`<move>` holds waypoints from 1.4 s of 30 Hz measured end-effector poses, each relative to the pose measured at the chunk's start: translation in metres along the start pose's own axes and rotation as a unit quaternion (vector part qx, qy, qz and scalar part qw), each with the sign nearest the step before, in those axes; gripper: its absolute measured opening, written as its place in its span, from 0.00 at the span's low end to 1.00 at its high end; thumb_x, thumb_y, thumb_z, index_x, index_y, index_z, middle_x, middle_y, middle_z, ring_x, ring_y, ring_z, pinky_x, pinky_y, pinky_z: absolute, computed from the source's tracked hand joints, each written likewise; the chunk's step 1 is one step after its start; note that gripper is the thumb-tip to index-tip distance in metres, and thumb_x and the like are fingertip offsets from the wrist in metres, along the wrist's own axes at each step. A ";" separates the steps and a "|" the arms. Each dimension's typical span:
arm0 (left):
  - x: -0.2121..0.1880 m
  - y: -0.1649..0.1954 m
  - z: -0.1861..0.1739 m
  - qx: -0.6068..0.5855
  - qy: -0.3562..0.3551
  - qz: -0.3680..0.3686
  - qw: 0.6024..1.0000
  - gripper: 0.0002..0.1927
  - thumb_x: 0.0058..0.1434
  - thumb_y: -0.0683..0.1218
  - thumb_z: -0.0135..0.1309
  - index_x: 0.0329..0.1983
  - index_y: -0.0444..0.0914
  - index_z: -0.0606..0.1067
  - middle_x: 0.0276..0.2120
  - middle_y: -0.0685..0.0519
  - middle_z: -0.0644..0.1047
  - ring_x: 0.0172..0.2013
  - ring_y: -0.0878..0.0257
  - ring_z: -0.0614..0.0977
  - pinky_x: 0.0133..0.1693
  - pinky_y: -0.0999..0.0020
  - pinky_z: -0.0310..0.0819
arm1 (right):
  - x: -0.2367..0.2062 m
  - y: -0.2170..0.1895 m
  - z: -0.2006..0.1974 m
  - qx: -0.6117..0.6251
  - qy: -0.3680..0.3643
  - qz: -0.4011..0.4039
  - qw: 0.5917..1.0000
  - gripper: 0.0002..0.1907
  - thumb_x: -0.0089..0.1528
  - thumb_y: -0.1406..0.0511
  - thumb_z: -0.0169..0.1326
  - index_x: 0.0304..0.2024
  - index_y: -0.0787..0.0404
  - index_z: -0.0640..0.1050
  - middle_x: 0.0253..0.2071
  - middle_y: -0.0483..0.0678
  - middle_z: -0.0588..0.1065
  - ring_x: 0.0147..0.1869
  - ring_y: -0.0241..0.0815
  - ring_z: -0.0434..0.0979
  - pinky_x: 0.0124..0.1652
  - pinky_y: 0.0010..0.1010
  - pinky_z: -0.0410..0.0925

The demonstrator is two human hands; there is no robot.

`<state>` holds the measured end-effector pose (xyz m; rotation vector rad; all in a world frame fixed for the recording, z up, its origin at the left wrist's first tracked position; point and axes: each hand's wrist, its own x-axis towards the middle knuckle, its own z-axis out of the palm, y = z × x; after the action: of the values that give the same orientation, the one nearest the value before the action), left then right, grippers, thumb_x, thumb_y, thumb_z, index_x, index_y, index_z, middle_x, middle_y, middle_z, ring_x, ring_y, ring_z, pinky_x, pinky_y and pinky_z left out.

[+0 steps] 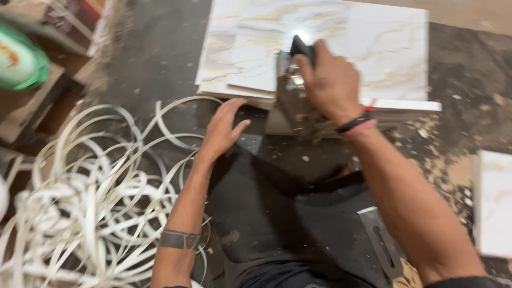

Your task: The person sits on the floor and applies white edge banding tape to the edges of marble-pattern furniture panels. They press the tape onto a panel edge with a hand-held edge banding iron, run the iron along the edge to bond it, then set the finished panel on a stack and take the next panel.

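My right hand (329,80) grips a black-handled tool (300,49) and holds it against a dirty grey block-shaped piece (292,104) at the front edge of the stacked marble-patterned panels (384,48). A dark band sits on that wrist. My left hand (221,128) is open, fingers spread, resting on the dark floor just in front of the panel stack's lower left edge. The view is motion-blurred, so the tool's exact shape is hard to read.
A tangle of white edge-banding strips (90,213) lies on the floor at the left. A flat metal blade-like tool (381,242) rests on my dark-trousered lap. Another pale panel (493,202) sits at the right edge. A green object (18,58) is at the upper left. Wood chips litter the floor.
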<state>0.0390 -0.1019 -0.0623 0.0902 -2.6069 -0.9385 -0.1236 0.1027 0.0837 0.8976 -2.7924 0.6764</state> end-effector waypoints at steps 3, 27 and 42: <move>0.041 0.026 0.031 -0.204 -0.080 -0.078 0.973 0.28 0.64 0.47 0.60 0.65 0.36 0.69 0.53 0.44 0.79 0.53 0.49 0.81 0.54 0.60 0.72 | -0.003 0.003 0.002 -0.007 0.024 -0.016 1.000 0.20 0.71 0.51 0.50 0.44 0.61 0.73 0.23 0.56 0.77 0.28 0.62 0.78 0.28 0.53 0.67; 0.050 0.038 0.049 -0.236 -0.082 -0.132 0.959 0.20 0.61 0.51 0.64 0.54 0.41 0.79 0.40 0.48 0.85 0.41 0.60 0.88 0.44 0.66 0.79 | -0.068 0.224 -0.121 0.004 0.027 0.227 0.974 0.21 0.74 0.51 0.52 0.55 0.61 0.77 0.36 0.57 0.79 0.39 0.54 0.82 0.39 0.45 0.70; 0.041 0.027 0.054 -0.329 -0.027 -0.121 0.936 0.12 0.65 0.41 0.57 0.50 0.34 0.78 0.42 0.48 0.85 0.44 0.67 0.83 0.45 0.67 0.77 | 0.000 -0.046 0.023 0.009 -0.004 -0.094 0.995 0.19 0.71 0.50 0.50 0.47 0.58 0.76 0.21 0.51 0.77 0.24 0.55 0.77 0.25 0.46 0.67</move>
<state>-0.0168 -0.0557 -0.0711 0.2106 -2.2168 -1.8682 -0.0968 0.0588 0.0807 1.1511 -2.6661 0.6720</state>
